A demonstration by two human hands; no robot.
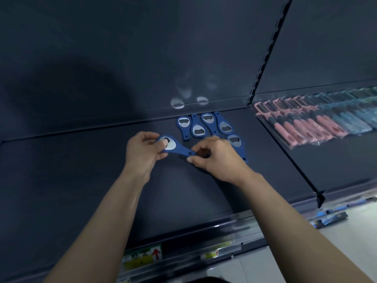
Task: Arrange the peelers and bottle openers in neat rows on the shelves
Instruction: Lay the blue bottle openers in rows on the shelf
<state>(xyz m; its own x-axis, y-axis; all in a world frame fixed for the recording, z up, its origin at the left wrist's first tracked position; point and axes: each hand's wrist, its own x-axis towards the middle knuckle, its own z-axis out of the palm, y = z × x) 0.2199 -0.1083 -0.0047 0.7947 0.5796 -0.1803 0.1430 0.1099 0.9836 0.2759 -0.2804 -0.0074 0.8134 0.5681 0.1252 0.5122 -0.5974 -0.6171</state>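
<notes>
You held one blue plastic bottle opener with a silver metal head (177, 150) between both hands, just above the dark shelf board (81, 180). Your left hand (142, 152) gripped the rounded head, fingers curled behind it and the thumb pressed on the metal plate. Your right hand (216, 158) pinched the narrow handle end between thumb and forefinger, its other fingers curled in. The opener lay nearly level across the gap between the two hands, head toward the left. Just beyond your hands, four matching blue openers (197, 130) lay flat on the board in a tight row, heads alternately toward the back panel and toward you. A fifth blue opener (235, 140) lay beside your right hand, its handle partly hidden behind your knuckles. Well off to the right of your right hand, past a slotted black upright (265, 58), a packed row of pink-handled peelers in clear wrappers (302, 127) lay on the neighbouring shelf, with teal-handled peelers (346, 121) continuing the row farther right. Below your forearms, a yellow-green price label with a red arrow (142, 257) sat in the shelf's front rail.
</notes>
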